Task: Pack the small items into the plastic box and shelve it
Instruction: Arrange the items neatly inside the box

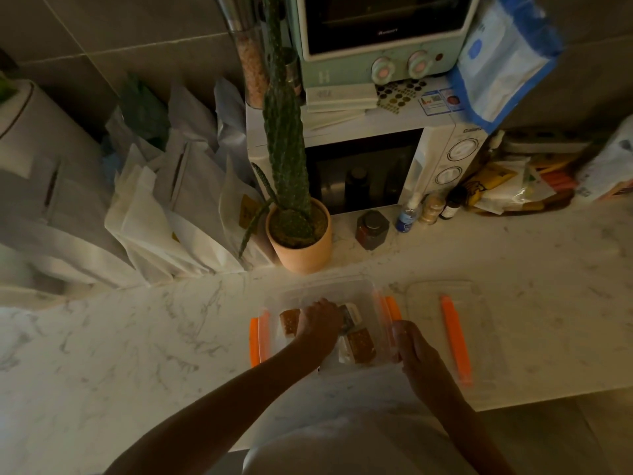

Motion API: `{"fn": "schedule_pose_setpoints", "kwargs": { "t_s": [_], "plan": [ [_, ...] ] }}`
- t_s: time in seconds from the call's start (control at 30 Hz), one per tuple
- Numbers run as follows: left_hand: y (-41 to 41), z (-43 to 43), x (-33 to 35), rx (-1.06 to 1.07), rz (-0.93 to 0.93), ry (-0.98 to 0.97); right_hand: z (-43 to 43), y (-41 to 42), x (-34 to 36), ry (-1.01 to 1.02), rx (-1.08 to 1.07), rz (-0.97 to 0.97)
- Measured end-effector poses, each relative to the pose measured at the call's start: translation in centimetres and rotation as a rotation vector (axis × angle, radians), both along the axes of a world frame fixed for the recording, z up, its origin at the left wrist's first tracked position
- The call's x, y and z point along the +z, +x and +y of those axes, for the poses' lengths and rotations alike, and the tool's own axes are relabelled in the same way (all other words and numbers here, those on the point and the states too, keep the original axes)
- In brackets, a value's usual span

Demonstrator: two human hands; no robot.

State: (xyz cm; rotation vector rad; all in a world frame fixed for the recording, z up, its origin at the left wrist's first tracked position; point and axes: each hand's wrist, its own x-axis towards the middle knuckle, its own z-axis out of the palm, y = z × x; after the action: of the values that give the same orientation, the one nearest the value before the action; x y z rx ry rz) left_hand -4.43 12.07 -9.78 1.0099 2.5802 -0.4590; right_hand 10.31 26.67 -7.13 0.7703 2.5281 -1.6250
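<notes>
the clear plastic box [329, 289] sits open on the marble tabletop [137, 337]. the left hand [320, 318] reaches inside, fingers closed on a small packet [349, 315] to seat it; the right hand [411, 344] grips the box's right wall, likely steadying it. its lid [448, 303] lies just beside, leaving the opening free.

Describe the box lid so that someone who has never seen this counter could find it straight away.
Start at the tall cactus in the terracotta pot on the marble counter. Nearer stands the clear plastic box; the clear flat lid lies right of it, alone, with one orange clip.
</notes>
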Motion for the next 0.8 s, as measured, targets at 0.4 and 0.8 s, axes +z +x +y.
{"fn": "schedule_pose_setpoints", "kwargs": {
  "t_s": [0.4, 0.8],
  "plan": [
    [-0.3, -1.0, -2.2, -0.067, -0.074, 0.227, -0.1, 0.0, 0.1, 0.011, 0.006, -0.023],
    [0.0, -1.0, -1.2, -0.067, -0.072, 0.271, -0.1, 0.0, -0.2, 0.027, 0.002, -0.018]
  ]
}}
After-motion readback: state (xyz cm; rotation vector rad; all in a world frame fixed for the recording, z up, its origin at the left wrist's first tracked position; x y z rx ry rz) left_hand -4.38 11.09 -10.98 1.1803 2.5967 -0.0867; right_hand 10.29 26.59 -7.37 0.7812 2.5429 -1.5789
